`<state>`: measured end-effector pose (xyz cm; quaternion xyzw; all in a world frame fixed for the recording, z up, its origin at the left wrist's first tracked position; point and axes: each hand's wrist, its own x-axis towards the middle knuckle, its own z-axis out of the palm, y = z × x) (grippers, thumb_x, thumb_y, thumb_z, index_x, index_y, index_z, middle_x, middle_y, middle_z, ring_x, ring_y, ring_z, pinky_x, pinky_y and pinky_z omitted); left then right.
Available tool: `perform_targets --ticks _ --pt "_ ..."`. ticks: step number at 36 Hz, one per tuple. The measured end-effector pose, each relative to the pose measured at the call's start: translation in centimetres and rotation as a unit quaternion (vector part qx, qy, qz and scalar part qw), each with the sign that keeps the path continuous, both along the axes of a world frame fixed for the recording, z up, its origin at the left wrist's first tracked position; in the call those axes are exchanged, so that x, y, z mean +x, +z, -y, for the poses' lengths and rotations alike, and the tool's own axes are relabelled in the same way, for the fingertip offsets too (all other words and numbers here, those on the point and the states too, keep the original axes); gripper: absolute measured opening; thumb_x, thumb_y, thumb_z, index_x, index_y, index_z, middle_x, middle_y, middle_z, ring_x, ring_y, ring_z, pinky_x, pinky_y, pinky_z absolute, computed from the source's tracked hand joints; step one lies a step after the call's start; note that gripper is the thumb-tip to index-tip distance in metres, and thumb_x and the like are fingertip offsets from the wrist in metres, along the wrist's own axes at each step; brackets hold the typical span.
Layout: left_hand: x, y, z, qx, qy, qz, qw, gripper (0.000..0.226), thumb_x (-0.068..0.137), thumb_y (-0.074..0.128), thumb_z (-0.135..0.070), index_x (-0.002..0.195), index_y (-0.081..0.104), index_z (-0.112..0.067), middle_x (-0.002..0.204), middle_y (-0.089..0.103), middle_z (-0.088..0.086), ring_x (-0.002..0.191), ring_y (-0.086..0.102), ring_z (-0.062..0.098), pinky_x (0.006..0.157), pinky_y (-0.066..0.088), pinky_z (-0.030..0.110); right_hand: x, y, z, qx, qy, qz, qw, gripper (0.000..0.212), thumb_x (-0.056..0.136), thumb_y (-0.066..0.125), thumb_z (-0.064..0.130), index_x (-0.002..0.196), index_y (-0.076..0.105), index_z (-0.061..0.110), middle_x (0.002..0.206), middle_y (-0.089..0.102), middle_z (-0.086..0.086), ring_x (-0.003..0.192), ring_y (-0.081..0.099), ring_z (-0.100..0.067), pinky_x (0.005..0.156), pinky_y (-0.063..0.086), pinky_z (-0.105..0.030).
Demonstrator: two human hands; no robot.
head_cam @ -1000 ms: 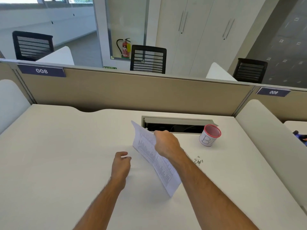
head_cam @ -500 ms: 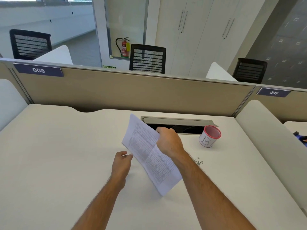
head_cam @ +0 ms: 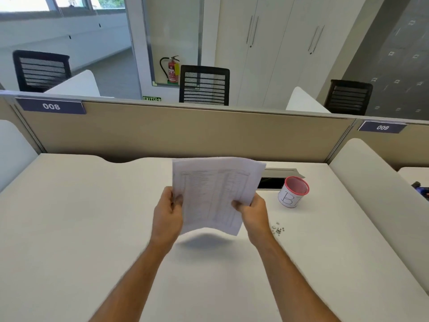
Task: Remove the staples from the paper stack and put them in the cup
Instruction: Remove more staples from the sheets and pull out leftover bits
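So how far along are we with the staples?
Some are out: a small pile of loose staples lies on the desk, not in the cup. Both hands, left hand and right hand, hold the paper stack up. Remaining staples can't be made out. The pile needs moving.

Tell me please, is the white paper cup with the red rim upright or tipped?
Upright: the white paper cup with the red rim stands on its base, its open mouth facing up.

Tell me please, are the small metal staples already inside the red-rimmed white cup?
No, the small metal staples lie loose on the white desk, short of the red-rimmed white cup.
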<state>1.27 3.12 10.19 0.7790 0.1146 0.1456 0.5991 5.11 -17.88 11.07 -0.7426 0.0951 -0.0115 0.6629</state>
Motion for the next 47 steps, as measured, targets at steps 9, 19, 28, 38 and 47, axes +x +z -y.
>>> perform_targets --ticks 9,19,28,38,47 --pt "-1.2 -1.6 1.6 -0.017 -0.02 -0.056 0.998 0.018 0.111 0.042 -0.017 0.118 0.057 -0.023 0.111 0.067 -0.011 0.106 0.066 0.01 0.075 0.053 0.016 -1.0 -2.8 0.3 0.002 -0.006 -0.018 1.0 0.032 0.091 0.067 0.001 0.118 0.067 0.019 0.112 0.074 0.001 0.107 0.069 -0.022 0.092 0.06 -0.045" --pt "0.6 -0.6 -1.6 -0.031 -0.016 -0.088 0.996 0.021 0.106 0.056 -0.035 0.106 0.068 -0.018 0.096 0.078 -0.003 0.086 0.079 0.019 0.069 0.064 0.03 -0.7 -3.4 2.6 0.059 0.151 -0.095 0.982 0.048 0.079 0.067 -0.016 0.118 0.071 0.013 0.111 0.078 -0.004 0.101 0.075 -0.025 0.086 0.062 -0.041" --pt "0.1 -3.0 -2.1 -0.171 -0.01 -0.149 0.974 0.022 0.106 0.059 -0.019 0.121 0.074 -0.014 0.103 0.082 0.002 0.094 0.08 0.025 0.085 0.064 0.048 -1.4 -6.8 2.2 0.044 0.219 -0.188 0.956 0.037 0.079 0.075 -0.007 0.112 0.074 0.01 0.108 0.079 -0.004 0.101 0.076 -0.023 0.092 0.059 -0.043" --pt "0.5 -4.9 -2.6 -0.164 0.014 -0.178 0.97 0.022 0.105 0.06 -0.015 0.119 0.075 -0.009 0.1 0.082 0.005 0.092 0.08 0.028 0.088 0.064 0.052 3.1 -8.5 2.6 -0.087 -0.105 -0.136 0.981 0.026 0.096 0.065 0.028 0.119 0.06 0.015 0.087 0.074 -0.013 0.055 0.067 -0.019 0.052 0.057 -0.03" --pt "0.7 -5.2 -2.0 -0.149 0.008 -0.187 0.971 0.022 0.106 0.058 -0.015 0.118 0.075 -0.013 0.1 0.083 0.003 0.092 0.08 0.023 0.085 0.065 0.044 7.8 -10.3 2.6 -0.043 -0.109 -0.259 0.959 0.058 0.093 0.065 0.052 0.138 0.045 0.021 0.078 0.074 -0.021 0.062 0.076 -0.035 0.06 0.065 -0.045"
